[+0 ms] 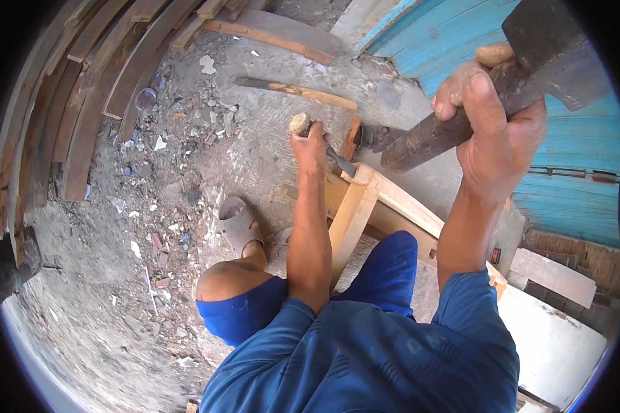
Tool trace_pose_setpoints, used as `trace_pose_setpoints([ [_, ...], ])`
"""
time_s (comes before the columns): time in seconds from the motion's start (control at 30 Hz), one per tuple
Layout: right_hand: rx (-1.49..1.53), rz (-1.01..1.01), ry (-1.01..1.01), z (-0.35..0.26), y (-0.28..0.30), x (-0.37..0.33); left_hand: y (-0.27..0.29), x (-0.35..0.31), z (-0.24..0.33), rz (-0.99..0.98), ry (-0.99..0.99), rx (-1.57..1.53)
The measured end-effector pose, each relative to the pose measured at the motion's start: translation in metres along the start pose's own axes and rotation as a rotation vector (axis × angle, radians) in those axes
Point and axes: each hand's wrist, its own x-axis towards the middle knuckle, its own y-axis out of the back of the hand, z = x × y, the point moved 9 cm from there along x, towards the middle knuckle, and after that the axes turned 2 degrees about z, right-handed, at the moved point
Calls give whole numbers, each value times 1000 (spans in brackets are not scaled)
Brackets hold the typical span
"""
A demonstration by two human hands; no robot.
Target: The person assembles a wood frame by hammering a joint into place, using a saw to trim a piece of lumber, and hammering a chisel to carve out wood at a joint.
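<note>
My left hand (309, 146) is closed around the handle of a chisel (342, 162), and the handle's pale, worn butt sticks out past my fingers. The chisel's metal blade slants down to the corner of a light wooden frame (353, 217), its tip at or touching the wood. Raised at the right, close to the camera, my right hand (499, 131) grips a heavy tool (424, 143) with a thick brown wooden handle and a broad dark metal head. Whether that head is a hammer's or a hatchet's I cannot tell. The frame lies between my legs.
Long boards (83, 103) are stacked at the left. A plank (275, 34) and a narrow wood strip (300, 93) lie ahead on the rough floor. Broken rubble (162, 241) is scattered left of my sandalled foot (240, 224). Blue boards (455, 34) stand at the right.
</note>
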Motion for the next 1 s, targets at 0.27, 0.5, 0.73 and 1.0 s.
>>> trace_pose_setpoints([
  [0.27,77,-101,178,-19,-35,25,3,-15,-3,-10,-45,130],
  [0.5,153,61,295,-29,-75,46,1,-1,-1,75,-59,155],
  [0.73,-175,-78,579,-14,-138,59,11,-9,-2,127,-46,75],
  [1.0,-1219,-1320,-133,204,-157,-46,9,-1,-9,-3,-1,8],
])
